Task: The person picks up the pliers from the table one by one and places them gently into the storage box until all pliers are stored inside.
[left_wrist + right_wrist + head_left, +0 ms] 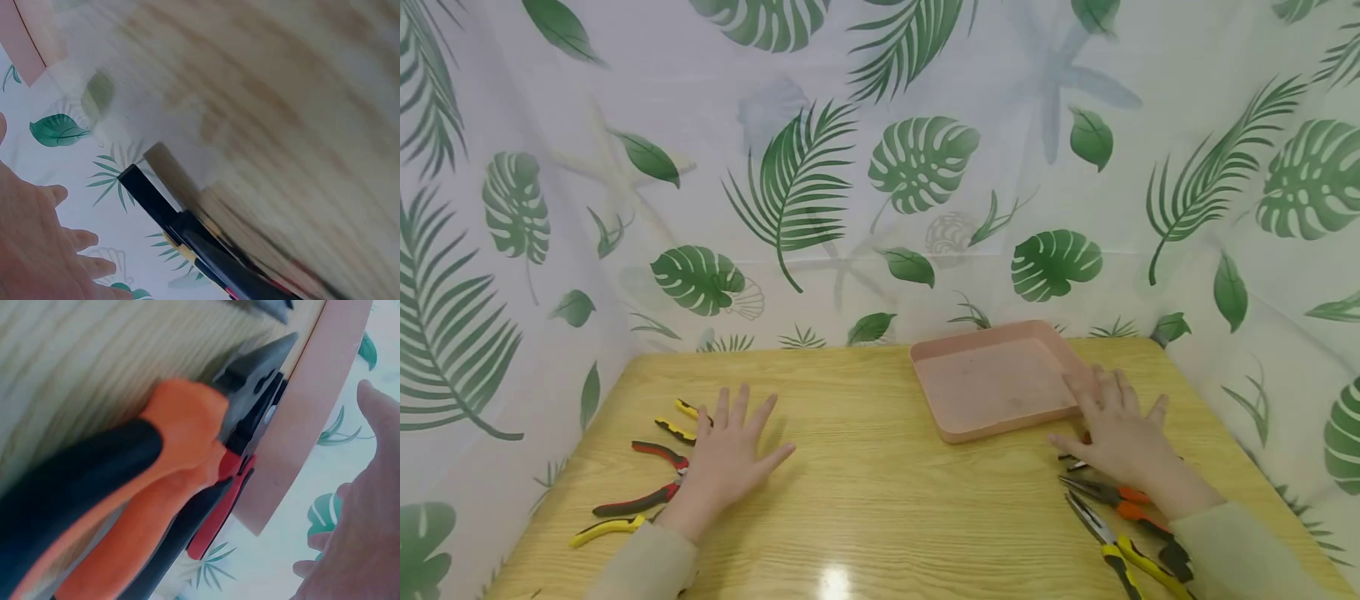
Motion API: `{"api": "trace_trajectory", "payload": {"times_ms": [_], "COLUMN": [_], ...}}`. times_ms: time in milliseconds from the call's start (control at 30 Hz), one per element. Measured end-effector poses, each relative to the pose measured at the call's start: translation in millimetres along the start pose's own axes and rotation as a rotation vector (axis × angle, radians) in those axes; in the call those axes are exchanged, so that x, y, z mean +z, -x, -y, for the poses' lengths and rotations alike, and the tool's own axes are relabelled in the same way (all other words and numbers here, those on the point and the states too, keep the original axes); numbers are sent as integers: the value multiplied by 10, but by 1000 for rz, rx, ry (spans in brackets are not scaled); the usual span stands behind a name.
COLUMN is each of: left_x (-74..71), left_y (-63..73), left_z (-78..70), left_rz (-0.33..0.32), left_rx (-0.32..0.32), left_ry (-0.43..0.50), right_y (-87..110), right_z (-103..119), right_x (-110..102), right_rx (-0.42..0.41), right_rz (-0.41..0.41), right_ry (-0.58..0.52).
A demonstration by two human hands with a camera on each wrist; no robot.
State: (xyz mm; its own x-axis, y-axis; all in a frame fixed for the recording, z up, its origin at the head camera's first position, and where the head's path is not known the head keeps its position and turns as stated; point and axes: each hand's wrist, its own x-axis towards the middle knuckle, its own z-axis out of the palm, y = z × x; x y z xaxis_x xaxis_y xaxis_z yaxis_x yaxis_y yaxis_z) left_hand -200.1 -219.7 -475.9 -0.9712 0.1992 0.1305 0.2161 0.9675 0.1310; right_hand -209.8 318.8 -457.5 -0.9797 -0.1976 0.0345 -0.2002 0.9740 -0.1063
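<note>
My left hand (730, 458), fingers spread, is over the left part of the table, partly covering several pliers. Around it show red-and-black pliers (636, 500), a yellow handle (606, 530) and yellow-and-black handles (676, 430). On the right, my right hand (1120, 433) has its fingers spread beside the pink tray's near right corner. Below it lie orange-and-black needle-nose pliers (1108, 492) and yellow-and-black long-nose pliers (1097, 521). Red-handled pliers (215, 512) lie beyond the orange ones in the right wrist view. Neither hand holds anything; whether the right touches the tray, I cannot tell.
A shallow pink tray (1000, 379) stands toward the back right of the wooden table (850, 467). White cloth (850, 308) printed with green leaves hangs behind the table and along both sides.
</note>
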Motion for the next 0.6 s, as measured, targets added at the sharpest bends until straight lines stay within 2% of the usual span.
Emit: {"api": "trace_trajectory", "payload": {"times_ms": [233, 600], "left_x": [31, 85], "left_y": [-98, -261], "left_z": [-57, -177], "left_rz": [4, 14], "left_rx": [8, 24], "left_ry": [-13, 16], "right_y": [-85, -219], "right_z": [-135, -217], "right_x": [22, 6], "right_rx": [7, 40], "right_rz": [-12, -21], "right_ry": [-23, -27]}}
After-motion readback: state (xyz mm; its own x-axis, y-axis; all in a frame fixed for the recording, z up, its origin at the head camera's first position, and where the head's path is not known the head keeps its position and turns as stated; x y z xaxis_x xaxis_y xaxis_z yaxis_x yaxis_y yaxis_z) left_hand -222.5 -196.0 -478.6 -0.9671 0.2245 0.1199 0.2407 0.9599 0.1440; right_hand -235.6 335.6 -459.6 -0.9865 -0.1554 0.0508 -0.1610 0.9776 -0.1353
